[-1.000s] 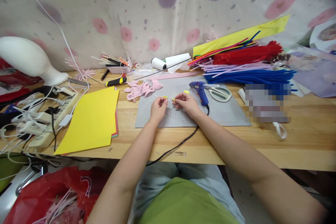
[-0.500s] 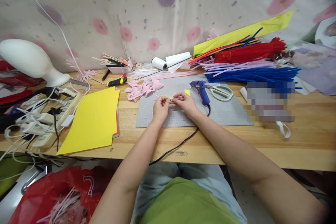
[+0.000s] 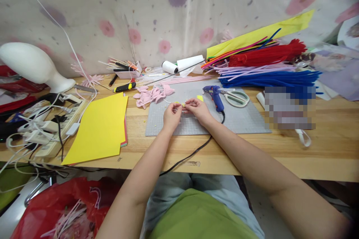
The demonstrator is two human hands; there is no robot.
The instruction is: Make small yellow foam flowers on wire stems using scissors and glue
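Left hand (image 3: 171,116): thumb and fingers pinched on a small yellow-and-white piece (image 3: 183,105). Right hand (image 3: 198,110): fingertips pinched on it from the opposite side. The piece sits between the two hands, above the grey mat (image 3: 246,124); whether it is one part or several, too small to tell. The two-sided pinch probably steadies something so slight. Glue gun (image 3: 216,100) and scissors (image 3: 238,99) lie just beyond the right hand, apparently for easy reach. Pink shapes (image 3: 153,95) lie beyond the left hand, seemingly leaving it working room.
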